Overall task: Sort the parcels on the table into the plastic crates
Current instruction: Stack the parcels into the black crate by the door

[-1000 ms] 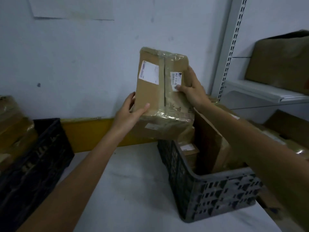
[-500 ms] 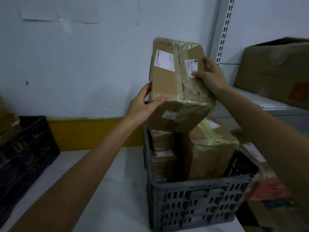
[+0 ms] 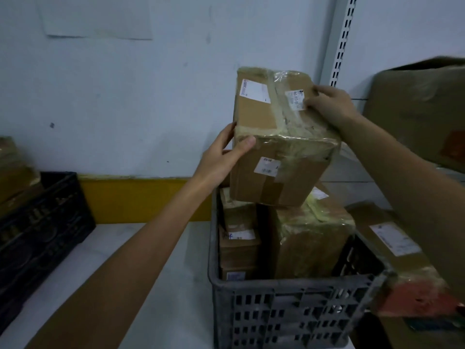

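Note:
A taped brown cardboard parcel [image 3: 276, 137] with white labels is held tilted over the grey plastic crate [image 3: 289, 313] at the right of the table. My left hand [image 3: 224, 157] grips its lower left corner, thumb on the front edge. My right hand [image 3: 332, 107] presses on its upper right side next to a small label. The parcel's bottom touches or nearly touches a wrapped parcel [image 3: 312, 238] standing in the crate. Smaller stacked boxes [image 3: 239, 238] fill the crate's left side.
A black crate [image 3: 42, 230] holding parcels [image 3: 15, 172] stands at the left of the white table [image 3: 151, 285]. A yellow board [image 3: 141, 197] runs along the wall. More boxes [image 3: 392, 245] lie right of the grey crate, and a large carton [image 3: 422, 109] sits on a shelf.
Both hands have carried the parcel to the right and down, from in front of the wall to just above the parcels in the grey crate. The view has turned right.

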Demonstrator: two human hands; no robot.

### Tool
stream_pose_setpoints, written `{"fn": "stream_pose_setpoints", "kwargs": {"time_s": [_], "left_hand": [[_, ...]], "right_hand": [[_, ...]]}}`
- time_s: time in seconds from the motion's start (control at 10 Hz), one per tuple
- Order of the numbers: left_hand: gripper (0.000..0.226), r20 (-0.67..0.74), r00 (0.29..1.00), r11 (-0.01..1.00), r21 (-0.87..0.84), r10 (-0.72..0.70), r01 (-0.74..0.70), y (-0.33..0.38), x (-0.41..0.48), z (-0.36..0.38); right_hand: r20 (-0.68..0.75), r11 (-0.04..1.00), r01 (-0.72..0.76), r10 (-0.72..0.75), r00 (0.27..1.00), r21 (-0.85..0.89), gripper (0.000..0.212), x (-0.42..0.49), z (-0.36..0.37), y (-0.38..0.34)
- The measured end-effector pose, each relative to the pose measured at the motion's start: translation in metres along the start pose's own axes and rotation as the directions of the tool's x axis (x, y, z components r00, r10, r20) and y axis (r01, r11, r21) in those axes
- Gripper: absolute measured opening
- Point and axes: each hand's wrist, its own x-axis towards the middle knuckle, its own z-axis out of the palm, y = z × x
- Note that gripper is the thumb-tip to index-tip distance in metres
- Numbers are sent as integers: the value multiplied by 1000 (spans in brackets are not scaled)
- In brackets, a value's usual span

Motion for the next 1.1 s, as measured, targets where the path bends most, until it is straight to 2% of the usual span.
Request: {"fn": "stream_pose_setpoints", "kwargs": {"time_s": [0.1,0.2,0.3,0.4,0.5,0.6,0.8,0.9,1.0,1.1], "left_hand": [[98,31,999,999,-44,-5,6,3,9,19],[96,54,998,996,-84,-13,18,3,17,40],[91,131,991,996,-75,-32,42,-7,21,53],[90,153,984,996,9,-89,89,-19,18,66],[74,45,994,995,-9,-97,98,-24,17,71],[55,-48,997,995,-75,-65,61,-20,16,69],[49,-62,997,997,-64,-39,35,-28,2,73],[50,-44,997,998,-27,-56,55,-27,-3,71],[52,36,999,996,83,-37,34,-31,-7,61],[53,40,998,977,212,-42,32,-32,-12,36]], "right_hand": [[-53,994,-62,67,996,91,45,2,-22,-6],[-16,986,-113,116,993,119,38,3,-43,0],[-24,991,-116,114,993,-62,37,3,-53,22],[-73,950,-114,97,993,-291,30,1,-52,36],[66,966,-178,193,979,-185,33,-3,-50,32],[100,968,-193,210,973,-157,38,-7,-48,31],[-30,940,-61,54,998,-336,25,-15,-44,23],[-87,931,-48,17,996,-362,26,-24,-39,26],[-180,944,-22,-40,983,-329,31,-34,-34,31],[-308,899,78,-228,924,-432,35,-44,-28,25]]}}
